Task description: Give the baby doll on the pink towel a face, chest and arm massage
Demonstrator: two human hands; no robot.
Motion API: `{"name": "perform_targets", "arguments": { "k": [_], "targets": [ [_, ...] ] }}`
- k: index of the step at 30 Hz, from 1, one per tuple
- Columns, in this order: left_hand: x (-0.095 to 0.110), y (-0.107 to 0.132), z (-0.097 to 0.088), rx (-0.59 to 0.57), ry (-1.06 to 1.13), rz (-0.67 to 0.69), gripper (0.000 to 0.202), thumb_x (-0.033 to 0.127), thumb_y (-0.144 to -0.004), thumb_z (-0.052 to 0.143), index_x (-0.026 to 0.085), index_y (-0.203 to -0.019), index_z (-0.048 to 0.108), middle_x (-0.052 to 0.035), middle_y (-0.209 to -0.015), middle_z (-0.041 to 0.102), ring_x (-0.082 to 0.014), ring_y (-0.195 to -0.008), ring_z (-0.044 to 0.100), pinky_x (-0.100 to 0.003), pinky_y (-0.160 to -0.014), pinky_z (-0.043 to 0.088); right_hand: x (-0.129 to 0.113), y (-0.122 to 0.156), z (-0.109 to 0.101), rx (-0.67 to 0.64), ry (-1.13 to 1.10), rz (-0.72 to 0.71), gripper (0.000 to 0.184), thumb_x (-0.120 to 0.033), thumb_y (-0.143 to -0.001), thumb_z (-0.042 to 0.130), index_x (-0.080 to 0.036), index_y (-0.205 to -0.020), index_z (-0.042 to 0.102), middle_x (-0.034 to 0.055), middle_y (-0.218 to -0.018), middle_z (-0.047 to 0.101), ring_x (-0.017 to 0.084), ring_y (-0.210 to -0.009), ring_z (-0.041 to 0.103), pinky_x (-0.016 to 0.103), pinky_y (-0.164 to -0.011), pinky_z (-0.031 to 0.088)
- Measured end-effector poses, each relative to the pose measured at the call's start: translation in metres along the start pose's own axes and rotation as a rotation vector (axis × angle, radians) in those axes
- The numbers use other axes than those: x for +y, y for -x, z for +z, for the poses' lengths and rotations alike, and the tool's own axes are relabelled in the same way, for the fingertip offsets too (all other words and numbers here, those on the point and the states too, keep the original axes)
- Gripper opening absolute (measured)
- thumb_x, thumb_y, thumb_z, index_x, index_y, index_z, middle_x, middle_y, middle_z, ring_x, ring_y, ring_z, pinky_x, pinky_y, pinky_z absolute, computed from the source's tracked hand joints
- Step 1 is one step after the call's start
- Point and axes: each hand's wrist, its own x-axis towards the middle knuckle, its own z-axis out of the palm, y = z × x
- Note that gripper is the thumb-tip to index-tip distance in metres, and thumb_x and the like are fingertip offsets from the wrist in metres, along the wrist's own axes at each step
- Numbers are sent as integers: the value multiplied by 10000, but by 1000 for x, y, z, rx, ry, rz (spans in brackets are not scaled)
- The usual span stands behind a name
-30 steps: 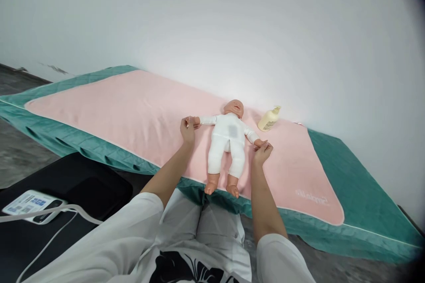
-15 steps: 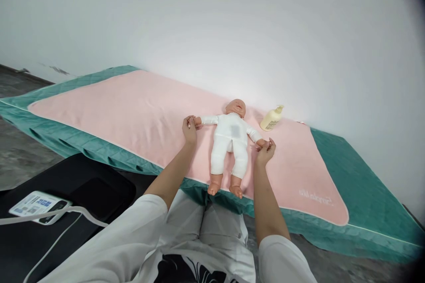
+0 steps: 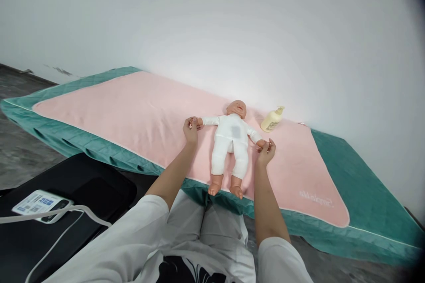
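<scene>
A baby doll [image 3: 230, 137] with a white cloth body lies on its back on a pink mat [image 3: 133, 110], its bare feet at the near edge. Its arms are spread out to both sides. My left hand [image 3: 190, 130] is closed around the doll's hand on the left. On the other side, my right hand [image 3: 266, 152] pinches the doll's other hand between thumb and fingers. A pale yellow pump bottle [image 3: 271, 119] leans or lies just beyond the doll's arm on the right.
The pink mat covers much of a green quilted bed [image 3: 372, 185] set against a white wall [image 3: 212, 26]. At the lower left, a white device [image 3: 41, 205] with a label and a cable [image 3: 89, 216] rests on a black surface [image 3: 20, 247].
Both hands keep hold of the doll's hands in nearly the same pose. The whole view has shifted very slightly.
</scene>
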Motion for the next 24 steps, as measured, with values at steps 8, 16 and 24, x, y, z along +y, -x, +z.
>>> {"name": "perform_targets", "arguments": {
  "k": [8,16,24],
  "targets": [
    [-3,-2,-1,9,23,23,375,464,-793,697,153,-980,602,-91,-988,625,-109,-665,650,-264,-590,590,2,0,1,7,31,22,499,-524,-921,357,-173,-1239,512,87,-1093,595,25,-456,514,189,-441,448],
    [-11,-5,-3,25,-10,3,405,488,-818,665,170,-1049,564,-84,-1012,615,-84,-616,640,-251,-603,588,3,-2,1,-4,-29,60,509,-505,-902,426,-203,-1311,437,90,-1127,570,46,-505,561,219,-482,489],
    [-7,-2,-1,15,-10,33,355,477,-810,672,161,-945,580,-72,-951,627,-96,-647,647,-261,-611,590,4,-3,2,16,-16,54,640,-627,-859,452,-182,-1317,409,71,-1043,580,55,-520,558,230,-505,499]
  ]
}}
